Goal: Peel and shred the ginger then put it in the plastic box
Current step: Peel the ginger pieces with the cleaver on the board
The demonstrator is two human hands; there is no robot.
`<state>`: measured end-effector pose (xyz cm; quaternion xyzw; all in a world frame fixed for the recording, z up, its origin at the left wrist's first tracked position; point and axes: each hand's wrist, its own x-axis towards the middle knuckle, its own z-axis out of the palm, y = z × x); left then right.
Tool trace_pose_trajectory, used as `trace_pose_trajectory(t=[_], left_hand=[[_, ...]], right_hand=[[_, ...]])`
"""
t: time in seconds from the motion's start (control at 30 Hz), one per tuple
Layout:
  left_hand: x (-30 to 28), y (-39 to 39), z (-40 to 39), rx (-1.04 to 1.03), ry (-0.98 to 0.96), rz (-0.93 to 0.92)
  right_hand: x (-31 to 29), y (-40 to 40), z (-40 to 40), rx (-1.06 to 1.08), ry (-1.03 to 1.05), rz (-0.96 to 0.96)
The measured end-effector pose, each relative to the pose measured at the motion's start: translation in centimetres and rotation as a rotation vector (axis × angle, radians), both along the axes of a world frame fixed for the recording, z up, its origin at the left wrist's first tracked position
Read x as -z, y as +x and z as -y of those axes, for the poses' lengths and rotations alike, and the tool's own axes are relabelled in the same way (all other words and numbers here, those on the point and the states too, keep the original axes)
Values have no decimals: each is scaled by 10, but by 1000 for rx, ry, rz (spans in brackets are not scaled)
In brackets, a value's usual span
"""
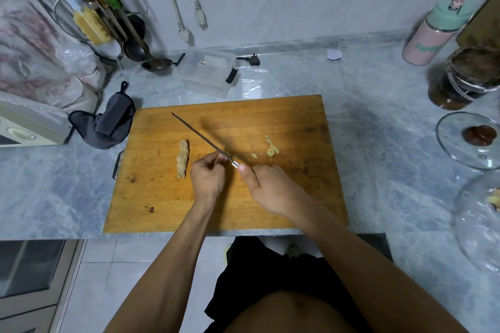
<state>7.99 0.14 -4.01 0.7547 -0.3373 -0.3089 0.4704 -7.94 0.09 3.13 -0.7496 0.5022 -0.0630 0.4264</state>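
One ginger piece (183,159) is laid just left of the left hand (208,176), whose grip is curled at the blade; knife (201,137) is grasped by the right hand (266,189), mid-board (297,197).

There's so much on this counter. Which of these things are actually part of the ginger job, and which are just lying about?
Part of the job:
- ginger piece
- ginger slices
- knife, held in the right hand
- left hand, at the blade
- cutting board
- plastic box

Just lying about:
- grey cloth
- glass lid
- pink bottle
- ladle
- dark jar
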Motion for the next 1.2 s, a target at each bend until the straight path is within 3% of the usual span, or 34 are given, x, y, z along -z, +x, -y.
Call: trace_pose_trajectory(t=[0.83, 1.03, 1.2], left_hand=[[14, -8, -11, 59, -47, 78], [24, -4, -23, 116, -86, 153], [32, 6, -36, 309, -135, 358]], right_hand=[[20, 22, 9, 69, 106, -7], [24, 25, 17, 59, 76, -44], [28, 17, 22, 104, 96, -10]])
